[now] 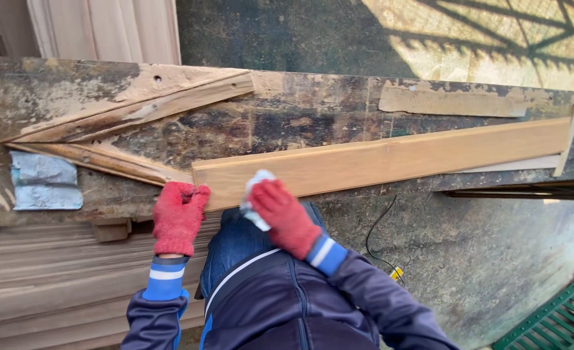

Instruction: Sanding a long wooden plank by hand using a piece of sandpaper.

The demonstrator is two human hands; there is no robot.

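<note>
A long pale wooden plank point(391, 159) lies flat on the workbench, a white cloth point(254, 194) pressed against its near end.

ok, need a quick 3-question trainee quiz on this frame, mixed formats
1. True or false: the left hand rests at the near end of the long wooden plank.
2. What does the right hand hold? A) a hammer B) a white cloth C) a saw
3. Fill in: both hands wear ___ gloves.

Key
1. True: it sits at the plank's end on the worn workbench.
2. B: the white cloth is pressed on the plank.
3. Red.
</note>
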